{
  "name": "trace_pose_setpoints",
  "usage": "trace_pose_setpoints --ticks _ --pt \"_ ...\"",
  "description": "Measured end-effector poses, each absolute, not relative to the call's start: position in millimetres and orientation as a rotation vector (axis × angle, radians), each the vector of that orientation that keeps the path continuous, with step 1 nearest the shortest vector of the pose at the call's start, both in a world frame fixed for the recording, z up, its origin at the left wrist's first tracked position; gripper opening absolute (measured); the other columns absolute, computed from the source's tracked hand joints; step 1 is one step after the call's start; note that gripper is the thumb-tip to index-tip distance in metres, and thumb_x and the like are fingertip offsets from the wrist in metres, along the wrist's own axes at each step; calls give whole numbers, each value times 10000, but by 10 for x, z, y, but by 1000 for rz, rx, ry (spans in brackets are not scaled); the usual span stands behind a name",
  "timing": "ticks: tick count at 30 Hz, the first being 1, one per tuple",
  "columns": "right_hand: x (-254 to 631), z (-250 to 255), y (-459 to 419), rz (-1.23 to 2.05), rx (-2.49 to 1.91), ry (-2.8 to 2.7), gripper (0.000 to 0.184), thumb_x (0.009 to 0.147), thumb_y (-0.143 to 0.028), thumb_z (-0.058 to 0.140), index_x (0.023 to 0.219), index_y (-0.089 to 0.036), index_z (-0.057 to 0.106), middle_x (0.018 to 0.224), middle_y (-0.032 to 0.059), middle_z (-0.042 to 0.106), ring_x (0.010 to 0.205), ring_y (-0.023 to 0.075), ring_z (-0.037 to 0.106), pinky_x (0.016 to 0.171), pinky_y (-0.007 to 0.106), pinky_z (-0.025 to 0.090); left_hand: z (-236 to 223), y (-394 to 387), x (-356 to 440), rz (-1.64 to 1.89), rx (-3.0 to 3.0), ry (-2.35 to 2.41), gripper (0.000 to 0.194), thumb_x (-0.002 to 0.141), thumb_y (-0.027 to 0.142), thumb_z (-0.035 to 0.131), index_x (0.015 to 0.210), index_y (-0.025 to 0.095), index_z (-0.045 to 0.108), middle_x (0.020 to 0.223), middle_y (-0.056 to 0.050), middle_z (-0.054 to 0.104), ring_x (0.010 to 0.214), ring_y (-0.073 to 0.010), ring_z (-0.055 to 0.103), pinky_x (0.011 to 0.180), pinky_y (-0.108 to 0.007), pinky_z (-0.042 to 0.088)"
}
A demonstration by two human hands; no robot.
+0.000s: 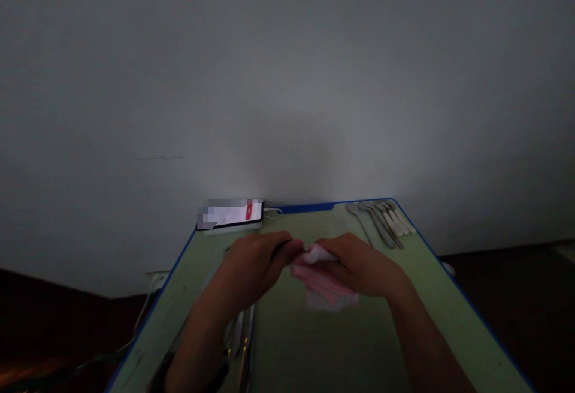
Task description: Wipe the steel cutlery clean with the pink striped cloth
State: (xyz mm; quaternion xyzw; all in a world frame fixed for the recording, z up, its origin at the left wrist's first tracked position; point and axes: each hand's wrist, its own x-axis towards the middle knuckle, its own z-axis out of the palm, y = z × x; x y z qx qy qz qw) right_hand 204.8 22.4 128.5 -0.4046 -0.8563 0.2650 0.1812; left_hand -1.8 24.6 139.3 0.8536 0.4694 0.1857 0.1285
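Note:
Above the middle of the table, my right hand (pixel 359 264) is closed on a pink and white cloth (pixel 330 291), which hangs below the fingers, slightly blurred. My left hand (pixel 256 264) is beside it, its fingertips pressed together and meeting the cloth's upper end. Whatever is pinched in the left fingers is too small and dark to make out. Under the left forearm lie several pieces of metal cutlery (pixel 240 336), partly hidden by the arm.
Several spoons and other utensils (pixel 381 225), some with white handles, lie at the table's back right. A lit phone (pixel 231 214) with a white cable (pixel 272 210) rests at the back left. A grey wall (pixel 287 81) stands behind the blue-edged green table (pixel 332 345).

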Motion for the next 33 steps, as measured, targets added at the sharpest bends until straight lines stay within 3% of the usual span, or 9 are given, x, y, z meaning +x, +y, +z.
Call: trace_pose_setpoints --ticks 7,15,23,27,30,33 --pt "2380 1408 257 891 -994 -2343 228 859 -260 463 993 -231 645 871 16 682 738 123 591 676 235 401 1478 267 -303 771 2385 1395 307 905 341 421 715 175 597 581 30 591 524 -103 513 525 -195 365" --pt "2250 1377 223 841 -1033 -2380 189 853 -270 476 908 -210 647 751 -1 660 622 105 546 568 211 357 1481 239 -164 751 2365 1370 350 905 344 410 644 164 559 540 30 543 499 -97 477 493 -195 346" --pt "2155 1373 276 1026 -933 -2228 267 878 -340 406 858 -186 623 697 -7 616 619 106 522 571 217 386 1482 150 -140 778 2202 1117 217 834 334 539 992 193 582 830 -21 647 673 -138 564 597 -229 449" --pt "2139 1332 289 1154 -882 -2162 267 878 -351 402 860 -194 617 716 -19 607 619 101 516 585 214 402 1433 153 -158 936 2076 1070 236 846 300 526 1055 207 585 978 -50 652 831 -180 596 746 -290 477" --pt "2097 1276 306 1120 -903 -2191 262 879 -341 404 832 -189 612 680 -25 586 603 101 499 574 213 386 1418 211 -93 943 1985 1121 272 831 310 552 1088 228 575 1067 -43 639 903 -189 601 748 -282 486" --pt "2046 1239 321 1130 -866 -2217 250 880 -316 403 837 -186 612 684 -23 581 596 97 483 569 213 380 1408 271 -9 901 1921 1089 190 826 313 561 982 219 615 977 -23 664 877 -176 609 741 -264 484"
